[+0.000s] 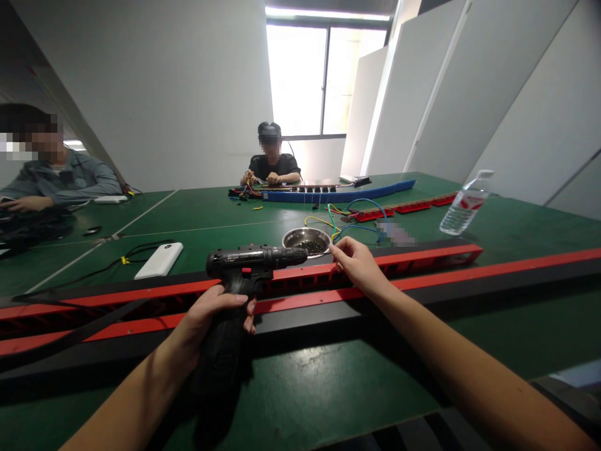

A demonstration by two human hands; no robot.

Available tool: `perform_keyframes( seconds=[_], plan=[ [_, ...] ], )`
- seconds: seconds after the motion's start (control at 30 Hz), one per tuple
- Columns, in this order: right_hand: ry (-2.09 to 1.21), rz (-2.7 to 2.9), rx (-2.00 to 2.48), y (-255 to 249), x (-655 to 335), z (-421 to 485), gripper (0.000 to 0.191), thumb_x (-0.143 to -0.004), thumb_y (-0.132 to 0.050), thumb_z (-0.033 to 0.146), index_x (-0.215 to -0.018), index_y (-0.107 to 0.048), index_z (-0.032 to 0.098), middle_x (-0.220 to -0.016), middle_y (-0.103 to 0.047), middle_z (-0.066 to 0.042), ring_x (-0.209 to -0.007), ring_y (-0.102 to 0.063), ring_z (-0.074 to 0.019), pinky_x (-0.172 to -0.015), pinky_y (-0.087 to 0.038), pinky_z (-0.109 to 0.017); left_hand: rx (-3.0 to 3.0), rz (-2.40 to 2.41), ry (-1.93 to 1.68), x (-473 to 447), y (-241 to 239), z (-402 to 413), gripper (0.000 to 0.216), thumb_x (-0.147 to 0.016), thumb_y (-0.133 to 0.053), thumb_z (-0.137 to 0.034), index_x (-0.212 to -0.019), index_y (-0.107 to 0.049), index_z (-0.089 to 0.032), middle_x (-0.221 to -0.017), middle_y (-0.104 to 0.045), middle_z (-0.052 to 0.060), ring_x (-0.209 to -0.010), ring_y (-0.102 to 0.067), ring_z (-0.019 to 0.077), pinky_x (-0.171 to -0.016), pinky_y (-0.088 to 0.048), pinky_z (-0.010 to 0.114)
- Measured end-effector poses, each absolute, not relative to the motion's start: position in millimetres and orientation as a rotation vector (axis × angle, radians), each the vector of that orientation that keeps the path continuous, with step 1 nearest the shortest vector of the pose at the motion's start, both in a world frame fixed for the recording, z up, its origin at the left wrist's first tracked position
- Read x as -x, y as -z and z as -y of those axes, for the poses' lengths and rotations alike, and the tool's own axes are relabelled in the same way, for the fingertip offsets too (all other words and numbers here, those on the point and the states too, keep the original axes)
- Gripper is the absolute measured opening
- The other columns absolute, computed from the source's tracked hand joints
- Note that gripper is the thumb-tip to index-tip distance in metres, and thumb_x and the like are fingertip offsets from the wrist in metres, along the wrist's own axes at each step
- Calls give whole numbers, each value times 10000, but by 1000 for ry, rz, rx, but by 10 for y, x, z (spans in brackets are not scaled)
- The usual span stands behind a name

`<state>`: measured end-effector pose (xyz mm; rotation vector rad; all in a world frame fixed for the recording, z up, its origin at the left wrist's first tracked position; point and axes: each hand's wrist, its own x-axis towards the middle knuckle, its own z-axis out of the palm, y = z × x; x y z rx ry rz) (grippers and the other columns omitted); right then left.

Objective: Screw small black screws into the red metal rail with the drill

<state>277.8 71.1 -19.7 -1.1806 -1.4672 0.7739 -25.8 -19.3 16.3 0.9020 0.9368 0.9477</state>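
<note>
Black plastic, pistol-shaped cordless drill (241, 258) with a small red part on its side: held in the left hand (211, 310). Left grip wrapped around the handle, thumb along the near side; the drill's body lies just above the curled fingers, chuck pointing right.

Right hand (359, 263): thumb and forefinger pressed together just beyond the chuck, in line with it (whether a screw or the end of a bit sits between the fingertips is too small to tell). Right wrist over two long red-and-black rails (493, 269), which run side by side across the green surface (300, 388).

Round stainless-steel bowl (287, 237) stands just behind the chuck and the right fingertips; small dark metallic-looking pieces (310, 247) lie inside it.

Markings: clear plastic bottle (453, 219), right side, carries a red-and-white label (471, 199), lettering illegible. Pale marks on the drill's body and a raised mark on its base, both unreadable. White flat rectangular device (159, 262), left of the drill, shows a small dark oval mark, likewise too small to read.

Farther off: long blue strip (338, 193), red segmented strips (406, 207), loose yellow, green and blue wires (331, 213). Person in a dark shirt (279, 164) sits behind the blue strip; another in a grey jacket (77, 175) sits at left.
</note>
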Motion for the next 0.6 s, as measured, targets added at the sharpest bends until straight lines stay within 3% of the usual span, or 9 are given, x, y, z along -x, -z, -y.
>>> perform_keyframes(
  seconds=[0.6],
  plan=[
    [-763, 1493, 1202, 176, -2784, -692, 435, -843, -666, 626, -765, -529, 221, -616, -564, 21, -535, -533, -152, -539, -404, -300, -896, -889, -948, 241, -139, 177, 92, -788, -719, -223, -766, -719, -134, -717, -677, 72, -606, -626, 172, -673, -571, 313]
  ],
)
